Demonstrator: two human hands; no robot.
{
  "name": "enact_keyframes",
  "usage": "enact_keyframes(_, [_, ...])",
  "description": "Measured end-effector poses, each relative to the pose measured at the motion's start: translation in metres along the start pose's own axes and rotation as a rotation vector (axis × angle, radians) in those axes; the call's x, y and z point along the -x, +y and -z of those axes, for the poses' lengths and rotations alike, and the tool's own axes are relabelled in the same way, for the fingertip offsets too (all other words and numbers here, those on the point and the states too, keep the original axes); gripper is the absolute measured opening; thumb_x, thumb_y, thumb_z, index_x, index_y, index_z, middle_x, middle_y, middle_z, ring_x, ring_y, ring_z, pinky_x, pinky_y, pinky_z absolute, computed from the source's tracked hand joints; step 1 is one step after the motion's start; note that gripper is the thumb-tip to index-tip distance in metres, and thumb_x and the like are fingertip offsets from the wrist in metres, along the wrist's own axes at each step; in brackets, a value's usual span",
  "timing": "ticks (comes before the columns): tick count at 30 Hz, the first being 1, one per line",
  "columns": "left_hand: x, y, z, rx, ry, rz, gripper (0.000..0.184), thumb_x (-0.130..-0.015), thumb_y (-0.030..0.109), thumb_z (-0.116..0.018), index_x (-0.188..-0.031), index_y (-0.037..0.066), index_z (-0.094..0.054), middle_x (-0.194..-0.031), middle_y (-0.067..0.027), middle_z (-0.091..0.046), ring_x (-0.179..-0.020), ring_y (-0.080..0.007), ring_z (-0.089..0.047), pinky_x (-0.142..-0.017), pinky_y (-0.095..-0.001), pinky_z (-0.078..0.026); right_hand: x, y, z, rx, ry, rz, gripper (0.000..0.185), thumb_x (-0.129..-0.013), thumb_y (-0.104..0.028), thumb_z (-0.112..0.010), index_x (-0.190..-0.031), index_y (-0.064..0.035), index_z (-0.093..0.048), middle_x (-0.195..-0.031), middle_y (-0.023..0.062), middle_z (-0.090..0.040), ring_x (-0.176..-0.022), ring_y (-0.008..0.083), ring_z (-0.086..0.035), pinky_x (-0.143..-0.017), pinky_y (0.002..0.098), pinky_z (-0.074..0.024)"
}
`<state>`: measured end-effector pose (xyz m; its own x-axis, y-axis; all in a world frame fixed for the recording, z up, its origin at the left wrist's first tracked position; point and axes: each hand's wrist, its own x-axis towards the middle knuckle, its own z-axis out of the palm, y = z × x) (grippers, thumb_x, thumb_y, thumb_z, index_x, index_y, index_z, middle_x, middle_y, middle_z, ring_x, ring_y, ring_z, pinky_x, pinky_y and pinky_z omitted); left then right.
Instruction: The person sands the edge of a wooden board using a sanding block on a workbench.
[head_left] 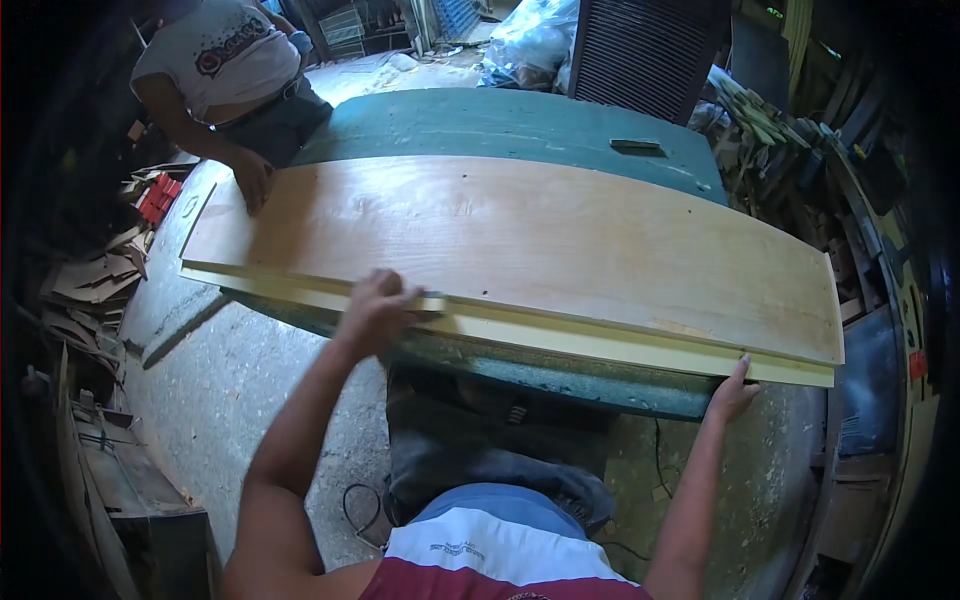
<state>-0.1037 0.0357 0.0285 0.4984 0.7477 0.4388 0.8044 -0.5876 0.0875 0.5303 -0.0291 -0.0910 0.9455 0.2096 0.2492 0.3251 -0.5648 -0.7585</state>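
Note:
A long wooden panel point(560, 240) with a pale yellow front edge strip lies across the green table point(430, 120). My left hand point(380, 310) is closed at the panel's front edge, left of the middle, on a small flat block point(432, 302). Near the right end of the panel, my right hand point(734, 388) grips the front edge strip, its thumb on top and its other fingers underneath. Another person's hand point(252, 180) rests on the panel's left end.
The other person point(230, 70) stands at the back left. A dark louvred panel point(645, 60) and a plastic bag point(532, 45) are behind the table. Wood scraps point(95, 270) lie at the left; boards line the right. A cable point(365, 510) is on the floor.

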Motion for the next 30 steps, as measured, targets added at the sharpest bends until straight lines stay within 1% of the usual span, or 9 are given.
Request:
enact_keyframes(5, [-0.067,0.172,-0.075,0.329,0.0,-0.05,0.025,-0.088,0.021,-0.071,-0.109,0.012,-0.081,-0.109,-0.0104,-0.062,-0.11,-0.0319,-0.059,-0.097,-0.0494,-0.045,-0.003,-0.009,0.013,-0.007,-0.076,0.014,0.096,-0.093,-0.073,-0.059,-0.129,0.0157,-0.06,-0.129,0.0357,-0.065,-0.122,0.0491,-0.063,-0.104,0.0519,-0.0474])
enact_keyframes(8, [-0.105,0.25,-0.097,0.24,0.038,-0.232,0.049,-0.08,0.028,-0.072,-0.127,0.013,-0.073,-0.123,-0.0099,-0.059,-0.119,-0.0294,-0.055,-0.098,-0.0462,-0.044,-0.007,-0.007,0.02,-0.02,-0.143,0.025,0.098,-0.094,-0.073,-0.058,-0.131,0.0178,-0.058,-0.132,0.0375,-0.063,-0.124,0.0501,-0.061,-0.106,0.0522,-0.0462])
enact_keyframes(13, [-0.055,0.164,-0.059,0.322,0.093,-0.106,0.038,-0.08,0.027,-0.076,-0.117,0.018,-0.079,-0.119,-0.0088,-0.064,-0.118,-0.0291,-0.059,-0.101,-0.0476,-0.043,-0.021,0.001,0.017,-0.02,-0.19,0.049,0.095,-0.095,-0.072,-0.059,-0.128,0.0181,-0.06,-0.127,0.0368,-0.066,-0.121,0.0504,-0.063,-0.104,0.0531,-0.0471])
enact_keyframes(17, [0.029,0.007,-0.01,-0.114,0.157,0.11,0.03,-0.078,0.024,-0.082,-0.108,0.028,-0.082,-0.1,0.0004,-0.072,-0.098,-0.0232,-0.069,-0.094,-0.0495,-0.046,-0.018,0.008,0.009,0.108,-0.139,0.018,0.093,-0.095,-0.071,-0.059,-0.118,0.0182,-0.065,-0.123,0.0375,-0.068,-0.118,0.0493,-0.065,-0.102,0.0513,-0.0486])
enact_keyframes(20, [0.064,-0.067,0.039,-0.225,0.157,0.194,0.03,-0.073,0.011,-0.082,-0.102,0.011,-0.081,-0.099,-0.0089,-0.074,-0.083,-0.0283,-0.071,-0.073,-0.0437,-0.057,-0.028,0.023,-0.009,0.022,-0.072,0.138,0.088,-0.098,-0.066,-0.058,-0.124,0.0176,-0.063,-0.124,0.0371,-0.067,-0.116,0.0524,-0.064,-0.102,0.054,-0.0483])
enact_keyframes(23, [0.057,-0.064,0.013,0.1,0.063,0.338,0.031,-0.073,0.01,-0.082,-0.104,0.008,-0.081,-0.092,-0.0111,-0.071,-0.085,-0.0297,-0.07,-0.077,-0.0442,-0.056,-0.019,0.007,0.002,0.064,0.019,0.231,0.093,-0.099,-0.065,-0.056,-0.141,0.0185,-0.049,-0.145,0.0391,-0.052,-0.134,0.0532,-0.052,-0.112,0.0521,-0.0422])
enact_keyframes(24, [0.038,-0.035,0.005,0.109,0.116,0.173,0.031,-0.073,0.011,-0.083,-0.103,0.008,-0.079,-0.088,-0.0118,-0.067,-0.088,-0.0307,-0.067,-0.08,-0.0435,-0.054,-0.02,0.009,-0.001,0.162,0.067,0.281,0.089,-0.1,-0.061,-0.056,-0.145,0.0149,-0.047,-0.149,0.0376,-0.049,-0.138,0.0529,-0.048,-0.114,0.0536,-0.0402])
enact_keyframes(28, [-0.015,0.077,-0.026,0.047,0.05,0.06,0.043,-0.077,0.018,-0.081,-0.12,0.02,-0.078,-0.107,-0.0059,-0.064,-0.108,-0.0271,-0.06,-0.094,-0.0454,-0.046,0.004,0.002,0.012,0.484,0.124,0.556,0.072,-0.104,-0.051,-0.054,-0.151,0.0026,-0.048,-0.155,0.0327,-0.044,-0.147,0.0483,-0.038,-0.12,0.0576,-0.0323])
enact_keyframes(30, [-0.02,0.083,-0.025,0.071,0.022,0.012,0.041,-0.08,0.02,-0.08,-0.121,0.021,-0.078,-0.108,-0.0056,-0.064,-0.108,-0.026,-0.061,-0.094,-0.046,-0.045,0.039,-0.023,0.032,0.505,-0.085,0.634,0.063,-0.107,-0.047,-0.05,-0.153,-0.0031,-0.05,-0.159,0.0262,-0.042,-0.152,0.0418,-0.034,-0.124,0.0619,-0.0238])
